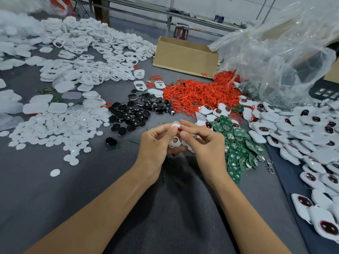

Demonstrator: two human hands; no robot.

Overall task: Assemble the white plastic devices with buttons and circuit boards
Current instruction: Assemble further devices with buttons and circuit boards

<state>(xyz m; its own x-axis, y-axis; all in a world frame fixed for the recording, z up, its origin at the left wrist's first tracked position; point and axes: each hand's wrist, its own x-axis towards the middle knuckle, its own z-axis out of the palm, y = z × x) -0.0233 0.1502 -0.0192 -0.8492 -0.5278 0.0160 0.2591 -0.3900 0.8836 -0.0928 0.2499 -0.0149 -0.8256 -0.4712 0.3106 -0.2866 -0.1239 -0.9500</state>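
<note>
- I am seeing white discs [55, 132] lying toward the left edge of the bench [165, 208], with black buttons [135, 114] just right of them.
- My left hand [156, 143] is curling round a white shell [173, 142], over the bench's middle.
- The shell's long axis seems to be running away from me, between both hands.
- My right hand [201, 142] is pinching the shell's far end, its fingertips touching the left thumb.
- Green circuit boards [236, 143] are lying just right of that hand, so I judge it the nearer one.
</note>
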